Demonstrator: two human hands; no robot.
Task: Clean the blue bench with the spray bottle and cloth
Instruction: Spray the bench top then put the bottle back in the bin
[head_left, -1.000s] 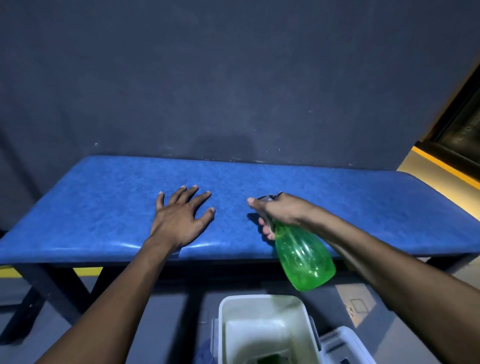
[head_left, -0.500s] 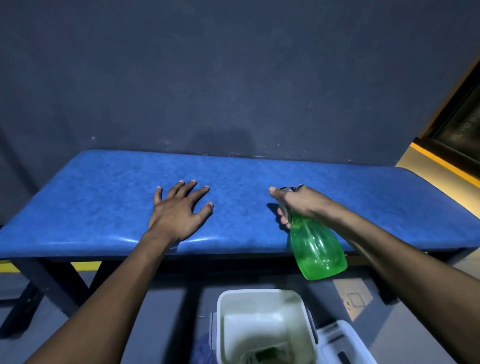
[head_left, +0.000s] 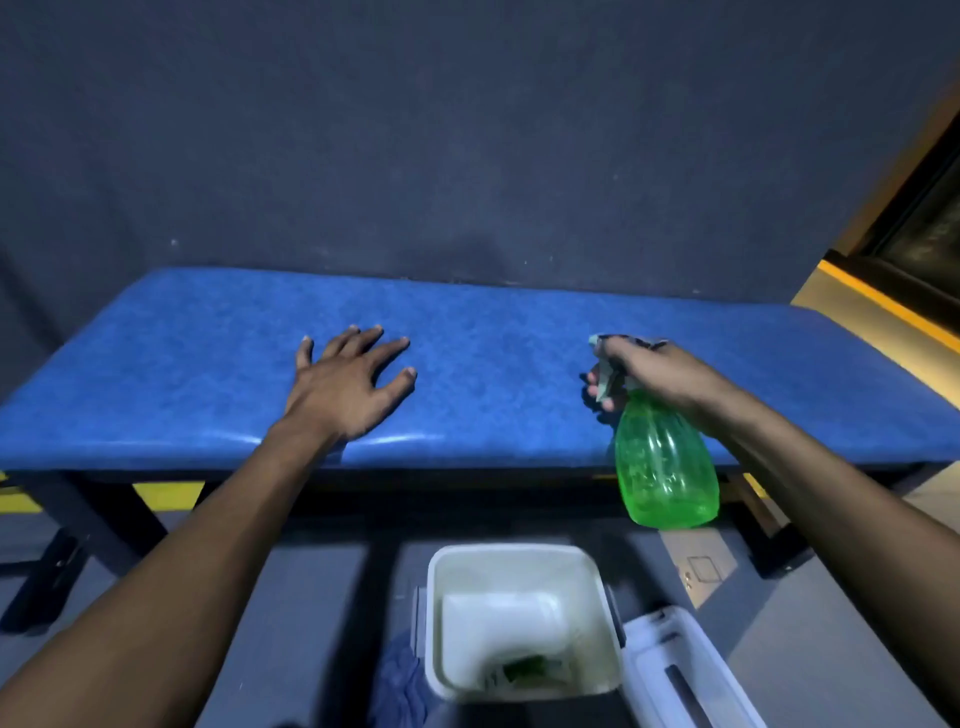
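Bottle (head_left: 662, 457): green, translucent, gripped at the neck by the right hand (head_left: 657, 371), fingers curled round the trigger head. Body hangs down and toward the person, below the front edge of the bench (head_left: 519, 338); the nozzle points away, over the right half of the seat. Long axis runs near-vertical, tilted nozzle-forward.
Left hand (head_left: 345, 387): flat, fingers spread, palm resting on the seat left of centre, holding nothing.
Bench: blue padded top, long axis left to right, against a dark wall; both hands reach it, the left one touching.
Cloth (head_left: 400, 686): likely the blue fabric on the floor, just left of the white bin (head_left: 597, 571), nearer the left hand.
Judgement: spraying stage; wiping not begun.
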